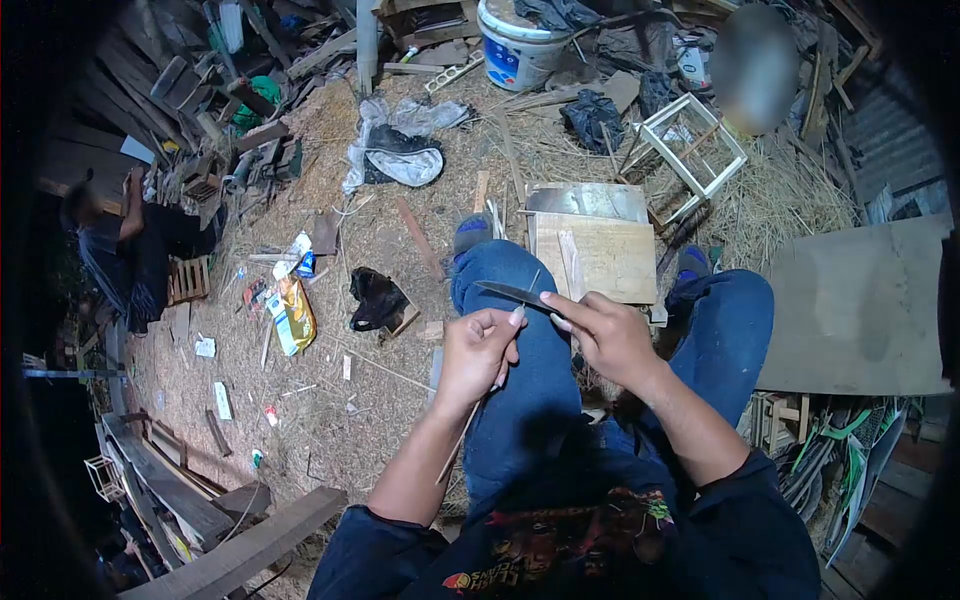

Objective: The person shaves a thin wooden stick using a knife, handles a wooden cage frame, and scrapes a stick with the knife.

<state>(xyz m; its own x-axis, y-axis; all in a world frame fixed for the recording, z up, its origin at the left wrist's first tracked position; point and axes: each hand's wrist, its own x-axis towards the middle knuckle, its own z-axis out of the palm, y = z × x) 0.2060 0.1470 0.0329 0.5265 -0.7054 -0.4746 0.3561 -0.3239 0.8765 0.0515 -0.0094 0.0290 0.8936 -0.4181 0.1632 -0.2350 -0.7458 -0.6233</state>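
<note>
My left hand pinches a thin wooden strip above my left thigh. One end of the strip slants down past my wrist, and its upper tip shows near the blade. In my right hand is a knife, its dark blade pointing left and lying across the strip just above my left fingertips. The knife's handle is mostly hidden inside my right fingers. Between my feet lie flat wooden boards, beyond the knife.
Wood shavings cover the ground. A black plastic bag and a yellow packet lie on the left. A white-framed wooden box stands ahead, near a white bucket. A large panel is at right. Another person sits far left.
</note>
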